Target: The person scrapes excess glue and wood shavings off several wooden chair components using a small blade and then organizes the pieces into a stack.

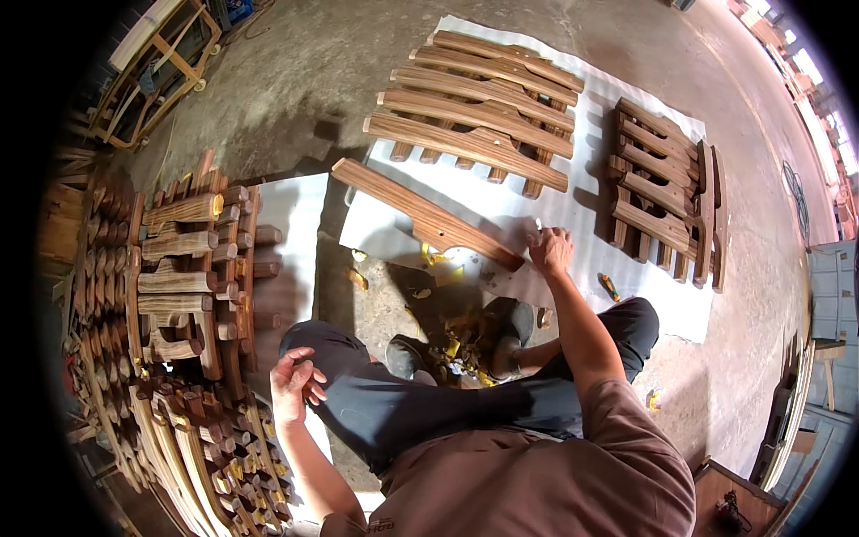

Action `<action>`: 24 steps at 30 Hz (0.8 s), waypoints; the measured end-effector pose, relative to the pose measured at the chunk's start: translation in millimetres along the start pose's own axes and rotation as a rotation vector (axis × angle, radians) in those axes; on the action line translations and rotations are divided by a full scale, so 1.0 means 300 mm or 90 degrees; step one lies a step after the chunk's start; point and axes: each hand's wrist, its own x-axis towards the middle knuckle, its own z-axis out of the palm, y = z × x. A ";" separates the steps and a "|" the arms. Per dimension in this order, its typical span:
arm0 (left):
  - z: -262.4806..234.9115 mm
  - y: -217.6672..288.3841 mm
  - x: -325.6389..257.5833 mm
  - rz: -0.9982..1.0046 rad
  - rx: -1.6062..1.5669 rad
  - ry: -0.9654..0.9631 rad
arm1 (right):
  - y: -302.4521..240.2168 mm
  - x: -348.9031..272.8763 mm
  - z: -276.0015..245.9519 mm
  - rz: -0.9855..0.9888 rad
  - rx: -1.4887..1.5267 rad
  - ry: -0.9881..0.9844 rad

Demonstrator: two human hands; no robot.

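A shaped brown wooden piece (429,215), with a cut-out curve along its near edge, lies slantwise on the white sheet (385,237) before me. My right hand (551,251) is beside its right end, fingers bent together in a pinch; a small white bit shows at the fingertips, but what it is stays unclear. Over my left knee, my left hand (295,380) hangs in the air with loosely curled, parted fingers and nothing visible in it. Behind the single piece, several similar wooden pieces (474,107) lie in a row across other wooden parts.
Another stack of shaped wooden pieces (658,183) stands at the right of the sheet. Tall piles of wooden parts (179,286) crowd my left side. Yellow scraps (452,345) litter the floor between my feet, and a small yellow-and-dark tool (610,286) lies near my right knee.
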 end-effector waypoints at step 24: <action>-0.017 -0.026 -0.024 0.034 0.017 0.045 | -0.168 -0.126 0.143 -0.290 0.128 -0.032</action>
